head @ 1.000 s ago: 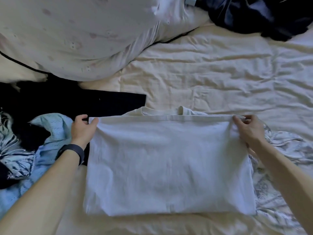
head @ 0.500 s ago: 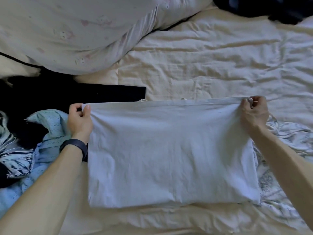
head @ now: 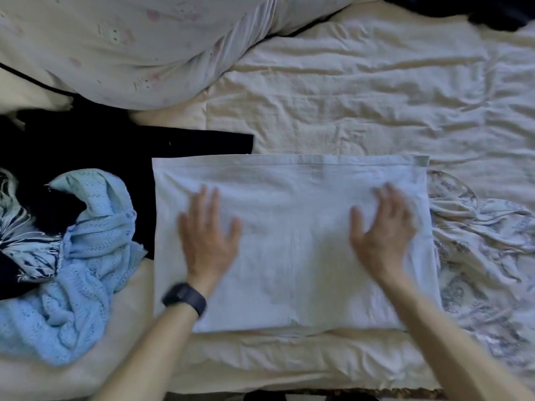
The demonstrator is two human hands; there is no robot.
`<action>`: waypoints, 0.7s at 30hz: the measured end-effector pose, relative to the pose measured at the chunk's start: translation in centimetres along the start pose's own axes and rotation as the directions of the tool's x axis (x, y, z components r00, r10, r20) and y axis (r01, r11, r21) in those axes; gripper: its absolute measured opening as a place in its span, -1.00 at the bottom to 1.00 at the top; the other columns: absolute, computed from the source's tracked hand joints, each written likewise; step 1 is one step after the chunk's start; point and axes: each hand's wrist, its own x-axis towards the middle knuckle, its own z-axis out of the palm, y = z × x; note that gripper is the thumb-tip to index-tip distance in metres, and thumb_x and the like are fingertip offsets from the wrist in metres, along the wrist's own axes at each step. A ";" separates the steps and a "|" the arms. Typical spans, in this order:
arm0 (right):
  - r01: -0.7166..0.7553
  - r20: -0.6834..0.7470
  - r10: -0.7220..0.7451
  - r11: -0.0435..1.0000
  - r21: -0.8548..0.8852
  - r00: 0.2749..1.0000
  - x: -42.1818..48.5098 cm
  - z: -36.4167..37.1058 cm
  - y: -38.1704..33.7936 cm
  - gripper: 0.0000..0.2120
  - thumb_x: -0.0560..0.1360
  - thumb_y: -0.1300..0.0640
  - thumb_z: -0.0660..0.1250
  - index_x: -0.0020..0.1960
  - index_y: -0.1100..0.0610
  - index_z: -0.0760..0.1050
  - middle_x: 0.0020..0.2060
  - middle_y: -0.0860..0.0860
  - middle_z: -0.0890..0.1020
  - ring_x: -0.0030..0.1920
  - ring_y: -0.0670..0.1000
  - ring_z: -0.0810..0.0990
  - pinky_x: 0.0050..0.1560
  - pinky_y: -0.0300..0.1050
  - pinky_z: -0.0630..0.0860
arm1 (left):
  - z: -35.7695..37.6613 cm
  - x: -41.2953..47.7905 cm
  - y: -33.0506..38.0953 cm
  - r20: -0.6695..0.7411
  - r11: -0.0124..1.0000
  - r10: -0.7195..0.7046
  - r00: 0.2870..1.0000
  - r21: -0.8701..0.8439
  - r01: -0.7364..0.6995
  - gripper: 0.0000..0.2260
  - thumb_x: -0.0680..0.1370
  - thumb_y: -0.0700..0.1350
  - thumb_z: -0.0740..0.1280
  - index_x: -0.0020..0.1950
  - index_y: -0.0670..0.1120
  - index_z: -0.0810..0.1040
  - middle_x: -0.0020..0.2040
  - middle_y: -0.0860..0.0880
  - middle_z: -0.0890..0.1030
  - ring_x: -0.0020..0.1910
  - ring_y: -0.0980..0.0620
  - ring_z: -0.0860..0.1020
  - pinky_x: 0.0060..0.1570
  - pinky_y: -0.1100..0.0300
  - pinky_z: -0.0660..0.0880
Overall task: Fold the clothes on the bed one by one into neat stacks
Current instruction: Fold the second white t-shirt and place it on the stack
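Left hand (head: 207, 238) and right hand (head: 382, 235) lie flat with fingers spread on the folded white garment (head: 292, 270) at frame centre, gripping nothing. Smoothing should sweep outward toward the edges, keeping layers aligned.

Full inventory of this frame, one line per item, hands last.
white folded garment: 1, white, bed centre
black garment: 1, black, left of it
blue knit: 1, light blue, near left, crumpled
striped print cloth: 1, black-white, left edge
patterned cloth: 1, white-grey, right
dark clothes: count unclear, dark, far right
pillow: 1, pale with pink marks, far left
bed sheet: 1, cream, under everything
wristband: 1, black, left wrist
left hand: 1, open, flat on white garment
right hand: 1, open, flat on white garment
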 end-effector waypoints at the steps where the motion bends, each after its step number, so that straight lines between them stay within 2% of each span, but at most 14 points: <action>1: 0.104 0.096 -0.102 0.995 -0.007 0.990 -3.3 0.7 -1.6 -0.48 0.58 -0.11 0.20 0.44 0.14 0.43 0.50 0.14 0.41 0.52 0.16 0.31 0.44 0.17 0.21 | 1.0 -2.9 2.2 0.114 0.996 0.090 0.989 -0.014 -0.089 -0.40 0.59 0.15 0.20 0.59 -0.05 0.26 0.60 -0.09 0.24 0.57 -0.13 0.21 0.45 -0.22 0.14; 3: 0.291 0.320 -0.259 0.955 -0.055 0.911 -8.8 2.1 -3.6 -0.43 0.59 -0.13 0.15 0.55 0.02 0.34 0.59 0.07 0.28 0.60 0.09 0.20 0.50 0.24 0.14 | 2.7 -7.8 4.5 0.289 0.966 0.241 0.926 0.019 -0.258 -0.42 0.61 0.18 0.13 0.62 0.08 0.17 0.64 0.00 0.10 0.62 -0.03 0.08 0.48 -0.26 0.08; 4: 0.351 0.397 -0.286 0.931 -0.102 0.872 -10.1 2.7 -3.5 -0.41 0.59 -0.16 0.12 0.59 -0.04 0.28 0.62 0.06 0.21 0.62 0.08 0.12 0.54 0.27 0.04 | 3.2 -8.9 3.9 0.334 0.951 0.259 0.906 0.073 -0.299 -0.43 0.62 0.20 0.10 0.63 0.14 0.12 0.65 0.03 0.04 0.62 0.00 0.02 0.48 -0.26 0.08; 5: 0.353 0.466 -0.254 0.925 -0.138 0.847 -10.2 2.9 -2.4 -0.39 0.60 -0.22 0.07 0.62 -0.10 0.20 0.63 0.04 0.13 0.64 0.06 0.04 0.56 0.26 -0.10 | 3.3 -9.0 2.4 0.362 0.948 0.235 0.902 0.118 -0.294 -0.44 0.63 0.23 0.07 0.63 0.18 0.08 0.66 0.05 0.01 0.62 0.01 0.01 0.48 -0.26 0.09; 7: 0.264 0.543 -0.077 0.924 -0.276 0.836 -8.6 1.8 1.2 -0.34 0.57 -0.36 -0.11 0.64 -0.23 0.00 0.65 -0.02 -0.07 0.63 0.01 -0.20 0.52 0.18 -0.38 | 2.7 -9.0 -2.3 0.358 0.947 0.115 0.927 0.243 -0.211 -0.44 0.64 0.28 -0.02 0.63 0.19 0.05 0.65 0.04 0.01 0.62 -0.03 0.05 0.48 -0.27 0.10; 9: 0.116 0.513 0.142 0.891 -0.439 0.847 -6.8 -0.3 5.1 -0.33 0.54 -0.40 -0.28 0.63 -0.28 -0.19 0.63 -0.06 -0.25 0.58 -0.03 -0.40 0.49 0.19 -0.49 | 0.9 -8.9 -7.3 0.311 0.941 -0.031 0.950 0.329 -0.077 -0.42 0.64 0.30 -0.10 0.64 0.16 0.02 0.66 0.00 0.00 0.62 -0.09 0.04 0.50 -0.31 0.05; 11: -0.016 0.425 0.270 0.859 -0.512 0.864 -6.4 -2.7 7.1 -0.34 0.56 -0.39 -0.32 0.63 -0.25 -0.24 0.62 -0.04 -0.30 0.58 -0.03 -0.42 0.51 0.29 -0.40 | -0.8 -8.9 -10.0 0.252 0.944 -0.133 0.958 0.327 0.045 -0.41 0.64 0.29 -0.10 0.65 0.13 -0.01 0.66 -0.03 0.00 0.62 -0.10 0.02 0.49 -0.36 0.00; 13: -0.092 0.367 0.291 0.876 -0.474 0.883 -7.8 -3.4 5.9 -0.33 0.58 -0.36 -0.27 0.65 -0.18 -0.16 0.63 -0.01 -0.28 0.61 0.01 -0.36 0.53 0.31 -0.35 | -1.2 -9.3 -8.3 0.231 0.957 -0.135 0.964 0.282 0.066 -0.41 0.64 0.25 -0.05 0.65 0.10 -0.02 0.66 -0.06 -0.01 0.62 -0.11 0.01 0.50 -0.34 -0.05; 15: 0.001 0.401 0.170 0.920 -0.393 0.900 -10.5 -2.5 2.4 -0.35 0.59 -0.32 -0.18 0.64 -0.15 -0.10 0.64 0.00 -0.21 0.63 0.02 -0.29 0.54 0.24 -0.37 | 0.0 -10.2 -4.1 0.266 0.981 -0.003 0.964 0.190 -0.049 -0.41 0.64 0.23 0.00 0.65 0.10 0.04 0.65 -0.06 0.03 0.62 -0.11 0.03 0.51 -0.28 -0.08; 17: 0.211 0.506 -0.041 0.935 -0.284 0.862 -13.9 -0.5 -0.3 -0.39 0.63 -0.26 -0.08 0.65 -0.15 -0.02 0.66 0.00 -0.07 0.65 0.03 -0.16 0.56 0.21 -0.33 | 1.6 -12.3 -0.5 0.372 0.972 0.136 0.918 0.128 -0.196 -0.43 0.63 0.25 0.00 0.64 0.16 0.04 0.66 -0.01 0.00 0.62 -0.08 0.02 0.51 -0.23 -0.08; 18: 0.275 0.539 -0.102 0.928 -0.251 0.836 -15.0 0.3 -0.3 -0.41 0.65 -0.25 -0.06 0.65 -0.17 -0.01 0.66 -0.01 -0.05 0.65 0.02 -0.13 0.58 0.23 -0.27 | 2.2 -13.3 -0.3 0.396 0.966 0.151 0.906 0.136 -0.220 -0.43 0.63 0.26 -0.02 0.64 0.18 0.02 0.66 0.02 -0.03 0.62 -0.05 0.01 0.51 -0.23 -0.07; 19: 0.286 0.554 -0.107 0.926 -0.248 0.826 -15.3 0.6 0.7 -0.42 0.65 -0.26 -0.09 0.65 -0.19 -0.03 0.66 -0.04 -0.07 0.65 0.01 -0.14 0.58 0.25 -0.22 | 2.5 -13.8 -1.3 0.407 0.967 0.130 0.904 0.150 -0.207 -0.43 0.63 0.28 -0.04 0.64 0.19 0.00 0.66 0.04 -0.05 0.62 -0.04 -0.01 0.51 -0.23 -0.06; 21: 0.208 0.557 0.002 0.926 -0.314 0.831 -14.6 -0.4 4.8 -0.40 0.63 -0.35 -0.22 0.63 -0.25 -0.18 0.64 -0.10 -0.20 0.63 -0.04 -0.24 0.57 0.28 -0.19 | 1.6 -14.1 -5.1 0.410 0.972 0.019 0.912 0.205 -0.113 -0.41 0.63 0.31 -0.10 0.64 0.19 -0.07 0.66 0.05 -0.11 0.63 -0.02 -0.07 0.52 -0.22 -0.06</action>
